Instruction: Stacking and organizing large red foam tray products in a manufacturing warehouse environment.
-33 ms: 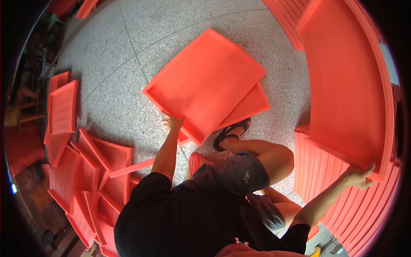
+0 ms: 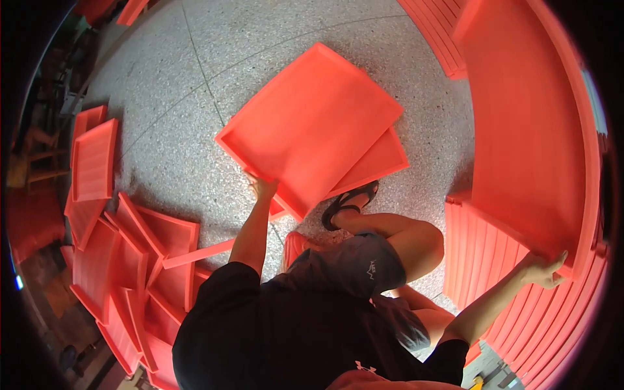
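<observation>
Speckled grey terrazzo floor (image 2: 162,156) underfoot, seated posture, one sandalled foot (image 2: 348,203) forward.

Tall stack of red slatted panels (image 2: 520,130) at right, curving along frame edge; further ribbed stack (image 2: 481,250) low beside the knee.

Large red tray-like panel (image 2: 312,123), raised rim, tilted off floor at centre; second similar panel (image 2: 377,162) lying flat beneath and behind it, partly covered.

Loose heap of red panels (image 2: 123,260) at left, overlapping at odd angles; two more (image 2: 94,159) laid flat beyond heap.

Left hand (image 2: 262,188): fingers curled over lower rim of centre panel, gripping edge. Right hand (image 2: 545,270): extended to side, fingers closed round lower corner of leaning panel on right stack.

Progress estimate: mid-sorting. Sizeable stack at right looks already ordered; left heap unsorted; centre panel in hand, not yet placed. Substantial remainder judged from heap size.
</observation>
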Available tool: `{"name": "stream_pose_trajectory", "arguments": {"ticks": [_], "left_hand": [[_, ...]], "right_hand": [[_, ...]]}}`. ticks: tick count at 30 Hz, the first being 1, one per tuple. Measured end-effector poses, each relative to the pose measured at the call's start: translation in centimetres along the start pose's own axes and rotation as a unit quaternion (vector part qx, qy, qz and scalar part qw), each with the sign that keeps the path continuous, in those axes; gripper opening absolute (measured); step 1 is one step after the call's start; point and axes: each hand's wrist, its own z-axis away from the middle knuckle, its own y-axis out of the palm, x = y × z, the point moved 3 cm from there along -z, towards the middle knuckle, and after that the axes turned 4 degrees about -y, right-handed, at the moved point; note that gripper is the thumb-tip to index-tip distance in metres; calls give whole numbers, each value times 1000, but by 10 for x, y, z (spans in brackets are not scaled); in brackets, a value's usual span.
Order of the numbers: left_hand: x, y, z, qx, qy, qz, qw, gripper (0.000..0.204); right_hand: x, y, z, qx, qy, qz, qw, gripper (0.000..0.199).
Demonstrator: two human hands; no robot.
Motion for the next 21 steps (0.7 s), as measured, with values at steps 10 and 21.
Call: {"name": "stream_pose_trajectory", "arguments": {"ticks": [10, 21], "left_hand": [[17, -34, -62, 194, 187, 443, 855, 77], [-88, -51, -46, 404, 205, 391, 801, 78]], "right_hand": [[-127, 9, 100, 410, 249, 93, 872, 43], [-235, -101, 284, 152, 827, -321, 437, 41]]}}
